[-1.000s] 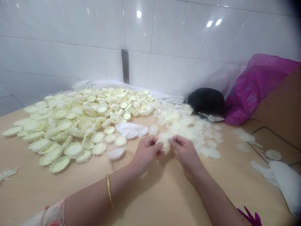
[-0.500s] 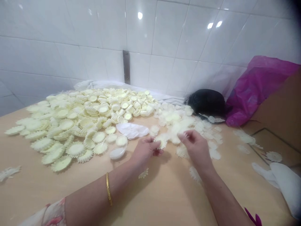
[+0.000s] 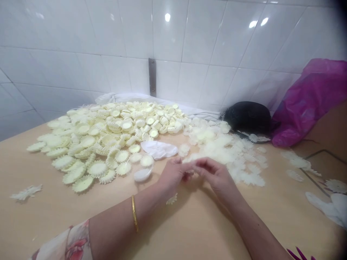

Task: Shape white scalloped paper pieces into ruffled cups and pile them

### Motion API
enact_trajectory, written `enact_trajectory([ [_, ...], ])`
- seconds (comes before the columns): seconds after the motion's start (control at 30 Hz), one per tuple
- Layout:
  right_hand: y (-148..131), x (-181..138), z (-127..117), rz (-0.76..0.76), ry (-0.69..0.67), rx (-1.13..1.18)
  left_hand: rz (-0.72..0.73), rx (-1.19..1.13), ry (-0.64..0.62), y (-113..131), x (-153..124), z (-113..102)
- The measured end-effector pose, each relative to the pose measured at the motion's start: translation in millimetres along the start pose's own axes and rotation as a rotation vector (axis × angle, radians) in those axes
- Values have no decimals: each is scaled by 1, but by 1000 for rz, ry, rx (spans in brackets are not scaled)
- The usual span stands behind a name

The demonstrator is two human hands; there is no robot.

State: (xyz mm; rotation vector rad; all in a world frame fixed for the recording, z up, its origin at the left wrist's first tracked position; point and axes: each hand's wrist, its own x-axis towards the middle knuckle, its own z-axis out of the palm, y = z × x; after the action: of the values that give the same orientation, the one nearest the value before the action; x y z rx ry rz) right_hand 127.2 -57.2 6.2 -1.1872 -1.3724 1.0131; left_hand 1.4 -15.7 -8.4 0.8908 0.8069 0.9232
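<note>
My left hand [image 3: 173,178], a gold bangle on its wrist, is closed in a pinch at the middle of the table. The thin white scalloped disc seen between its fingers earlier is now mostly hidden by them. Fingertip to fingertip with it, my right hand [image 3: 221,180] is closed too; what it pinches is hidden. Just beyond both hands spreads a loose heap of thin white toothed-edge discs [image 3: 211,144]. To the left lies a large pile of thicker pale-yellow scalloped discs [image 3: 97,169]. One small toothed disc [image 3: 171,199] shows under my left wrist.
A crumpled white piece [image 3: 159,150] and a smooth white oval piece [image 3: 142,175] lie left of my hands. A black rounded object [image 3: 246,117] and a magenta plastic bag [image 3: 306,104] stand at the back right. White tiled wall [image 3: 121,32] bounds the table [image 3: 173,234].
My right hand has moved left from the white heap to meet my left hand. The disc in my left hand has become mostly hidden. The view has shifted slightly left.
</note>
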Motion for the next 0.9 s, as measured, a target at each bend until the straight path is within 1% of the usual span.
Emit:
enact_trajectory([
  [0.1, -2, 0, 3, 10, -53, 51, -47, -10, -27, -2, -1, 0],
  [0.27, 0, -1, 0, 62, -40, 135, -37, -15, -144, -2, -1, -1],
  [0.33, 3, 1, -2, 70, 1, 169, -58, -20, -169, 0, -2, 0],
  [0.43, 10, 4, -5, 98, 101, 234, -99, -73, -160, 4, -2, 2],
  [0.5, 14, 7, -6, 135, 179, 327, -106, -122, -151, 5, -2, 3],
  [0.57, 17, 9, -7, 172, 209, 423, -95, -135, -135, 5, -1, 3],
  [0.63, 18, 10, -7, 180, 187, 439, -67, -102, -102, 4, 0, 2],
  [0.77, 15, 6, -5, 100, 106, 257, 65, 73, -21, 1, -1, -1],
  [0.9, 8, 3, -1, 102, 1, 183, 190, 202, -8, 2, -6, 2],
])
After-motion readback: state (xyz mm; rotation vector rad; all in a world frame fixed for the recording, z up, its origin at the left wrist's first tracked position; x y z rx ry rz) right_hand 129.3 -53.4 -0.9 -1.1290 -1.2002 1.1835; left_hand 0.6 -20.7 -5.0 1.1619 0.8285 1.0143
